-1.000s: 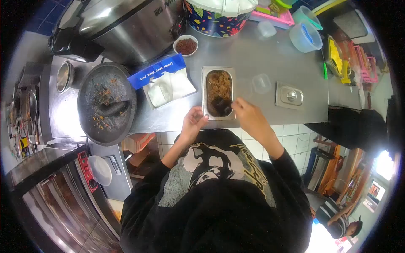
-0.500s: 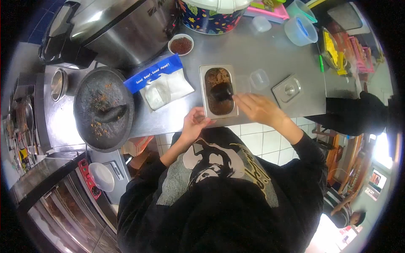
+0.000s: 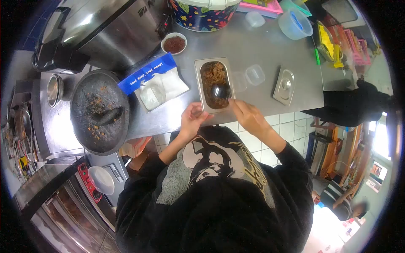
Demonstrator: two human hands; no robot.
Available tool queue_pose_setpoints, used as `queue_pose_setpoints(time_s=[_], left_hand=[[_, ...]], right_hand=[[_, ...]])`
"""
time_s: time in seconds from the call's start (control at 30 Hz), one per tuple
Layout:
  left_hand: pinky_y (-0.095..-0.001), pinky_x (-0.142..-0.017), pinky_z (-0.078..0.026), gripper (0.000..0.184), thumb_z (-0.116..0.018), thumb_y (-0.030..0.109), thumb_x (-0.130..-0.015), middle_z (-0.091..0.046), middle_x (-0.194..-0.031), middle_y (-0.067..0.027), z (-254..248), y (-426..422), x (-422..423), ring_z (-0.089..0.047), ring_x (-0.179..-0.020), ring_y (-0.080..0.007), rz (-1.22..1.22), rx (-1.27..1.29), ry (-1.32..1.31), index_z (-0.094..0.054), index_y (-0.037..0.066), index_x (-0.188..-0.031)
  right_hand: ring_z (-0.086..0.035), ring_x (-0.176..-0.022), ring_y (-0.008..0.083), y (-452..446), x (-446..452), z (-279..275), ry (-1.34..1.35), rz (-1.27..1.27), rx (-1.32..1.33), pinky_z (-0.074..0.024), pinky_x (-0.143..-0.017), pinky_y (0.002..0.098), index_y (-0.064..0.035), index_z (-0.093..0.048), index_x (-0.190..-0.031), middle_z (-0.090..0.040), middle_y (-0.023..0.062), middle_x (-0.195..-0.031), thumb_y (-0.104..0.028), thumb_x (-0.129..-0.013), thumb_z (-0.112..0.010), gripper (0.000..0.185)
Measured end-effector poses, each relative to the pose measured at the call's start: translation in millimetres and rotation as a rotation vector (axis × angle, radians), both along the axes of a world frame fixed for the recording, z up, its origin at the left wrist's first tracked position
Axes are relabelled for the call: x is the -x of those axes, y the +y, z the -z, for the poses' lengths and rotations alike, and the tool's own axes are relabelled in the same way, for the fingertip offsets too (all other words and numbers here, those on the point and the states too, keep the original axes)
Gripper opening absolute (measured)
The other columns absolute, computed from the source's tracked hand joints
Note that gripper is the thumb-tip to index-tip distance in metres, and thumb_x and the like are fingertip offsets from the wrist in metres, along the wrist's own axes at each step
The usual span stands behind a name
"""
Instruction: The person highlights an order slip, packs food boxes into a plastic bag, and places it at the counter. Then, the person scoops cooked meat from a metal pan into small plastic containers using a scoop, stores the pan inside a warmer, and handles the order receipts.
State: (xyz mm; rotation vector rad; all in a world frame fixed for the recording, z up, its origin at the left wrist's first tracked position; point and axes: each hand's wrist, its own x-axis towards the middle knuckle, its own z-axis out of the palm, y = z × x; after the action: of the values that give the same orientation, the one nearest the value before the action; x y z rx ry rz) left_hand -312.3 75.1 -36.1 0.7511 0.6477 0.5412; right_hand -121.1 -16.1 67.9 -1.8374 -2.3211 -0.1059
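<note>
A rectangular stainless steel food pan (image 3: 231,80) stands near the counter's front edge, holding brown, chunky minced food (image 3: 214,71) in sauce. My left hand (image 3: 193,122) grips the pan's near left corner, the thumb along the front and the fingers curled at the side. In my right hand (image 3: 252,119), a dark ladle (image 3: 220,91) is pinched by its handle, which the fingers mostly hide. The ladle's shiny bowl rests in the food at the near right of the pan.
To the right lie a clear plastic tub (image 3: 255,75) and a steel lid (image 3: 284,86). On the left are a stone mortar (image 3: 86,135) with a pestle (image 3: 107,117), a blue-and-white packet (image 3: 147,74) and a bowl of red flakes (image 3: 174,44). A large cooker (image 3: 114,33) stands behind.
The ladle has tipped, its bowl now glossy and lower in the pan, with my right hand drawn slightly nearer to me. My left hand keeps its place at the pan's corner.
</note>
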Motion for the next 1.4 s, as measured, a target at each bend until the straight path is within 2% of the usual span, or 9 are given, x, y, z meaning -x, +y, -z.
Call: queue_pose_setpoints(time_s=[0.2, 0.37, 0.4, 0.47, 0.6, 0.7, 0.77, 0.87, 1.4], left_hand=[[-0.0358, -0.086, -0.056, 0.025, -0.054, -0.012, -0.084, -0.058, -0.101, -0.0112, -3, -1, -4, -0.061, -0.089, -0.0199, -0.045, 0.045, 0.036, -0.049, -0.004, -0.106], [-0.0357, -0.085, -0.056, 0.025, -0.054, -0.013, -0.083, -0.058, -0.100, -0.0106, -4, -2, -5, -0.061, -0.089, -0.0203, -0.053, 0.059, 0.055, -0.049, -0.003, -0.106], [-0.0374, -0.087, -0.055, 0.024, -0.053, -0.013, -0.084, -0.057, -0.100, -0.0105, -4, -2, -4, -0.061, -0.090, -0.0203, -0.047, 0.062, 0.065, -0.048, -0.003, -0.106], [-0.0391, -0.089, -0.054, 0.024, -0.052, -0.013, -0.085, -0.057, -0.100, -0.0104, -4, -2, -3, -0.061, -0.091, -0.0204, -0.046, 0.064, 0.076, -0.048, -0.003, -0.107], [-0.0391, -0.089, -0.055, 0.024, -0.053, -0.013, -0.085, -0.057, -0.100, -0.0102, -6, -2, -3, -0.061, -0.092, -0.0210, -0.044, 0.042, 0.079, -0.048, -0.003, -0.106], [-0.0391, -0.088, -0.055, 0.024, -0.054, -0.012, -0.085, -0.057, -0.100, -0.0100, -9, -2, -5, -0.061, -0.091, -0.0211, -0.048, 0.031, 0.070, -0.048, -0.003, -0.106], [-0.0392, -0.088, -0.055, 0.024, -0.055, -0.012, -0.085, -0.056, -0.101, -0.0101, -8, -3, -5, -0.061, -0.091, -0.0210, -0.058, 0.041, 0.078, -0.048, -0.003, -0.105], [-0.0396, -0.087, -0.056, 0.024, -0.055, -0.011, -0.084, -0.056, -0.104, -0.0109, -6, -5, -4, -0.061, -0.090, -0.0210, -0.072, -0.003, 0.078, -0.048, -0.002, -0.105], [-0.0317, -0.080, -0.056, 0.023, -0.053, -0.013, -0.083, -0.056, -0.107, -0.0143, -22, -5, -10, -0.063, -0.091, -0.0224, -0.080, -0.085, 0.142, -0.050, -0.007, -0.106]], right_hand=[[-0.063, -0.078, 0.0245, 0, 2, 23, 0.073, 0.024, 0.048, -0.0530, -0.063, 0.0303, 0.0060, -0.057, -0.105, -0.056, 0.0116, -0.089, -0.003, -0.072, -0.059, 0.034], [-0.060, -0.065, 0.0327, 8, 3, 10, 0.706, 0.319, 0.061, -0.0491, -0.060, 0.0383, 0.0007, -0.062, -0.092, -0.060, 0.0168, -0.079, -0.004, -0.081, -0.059, 0.012], [-0.060, -0.065, 0.0327, 8, 5, 10, 0.706, 0.320, 0.063, -0.0491, -0.060, 0.0383, 0.0007, -0.062, -0.092, -0.060, 0.0168, -0.079, -0.004, -0.081, -0.059, 0.012], [-0.061, -0.065, 0.0315, 11, 6, 11, 0.858, 0.420, 0.122, -0.0469, -0.057, 0.0381, 0.0013, -0.063, -0.085, -0.061, 0.0171, -0.074, -0.003, -0.082, -0.060, 0.006], [-0.061, -0.065, 0.0314, 9, 9, 20, 0.870, 0.492, 0.103, -0.0467, -0.057, 0.0349, 0.0022, -0.063, -0.085, -0.061, 0.0168, -0.072, -0.001, -0.080, -0.061, 0.006], [-0.063, -0.059, 0.0253, 8, 14, 23, 0.941, 0.387, 0.096, -0.0462, -0.053, 0.0316, 0.0035, -0.063, -0.087, -0.061, 0.0147, -0.070, -0.002, -0.082, -0.061, 0.007], [-0.062, -0.052, 0.0181, 10, 11, 9, 1.059, 0.553, 0.195, -0.0452, -0.048, 0.0280, 0.0049, -0.063, -0.088, -0.062, 0.0123, -0.070, -0.003, -0.084, -0.061, 0.009], [-0.060, -0.049, 0.0137, 7, 24, 12, 1.097, 0.511, 0.140, -0.0443, -0.044, 0.0260, 0.0054, -0.063, -0.089, -0.062, 0.0110, -0.071, -0.004, -0.086, -0.060, 0.010], [-0.061, -0.051, 0.0135, 9, 42, 23, 1.242, 0.525, 0.096, -0.0445, -0.044, 0.0247, 0.0056, -0.063, -0.092, -0.062, 0.0118, -0.074, -0.006, -0.088, -0.058, 0.013]])
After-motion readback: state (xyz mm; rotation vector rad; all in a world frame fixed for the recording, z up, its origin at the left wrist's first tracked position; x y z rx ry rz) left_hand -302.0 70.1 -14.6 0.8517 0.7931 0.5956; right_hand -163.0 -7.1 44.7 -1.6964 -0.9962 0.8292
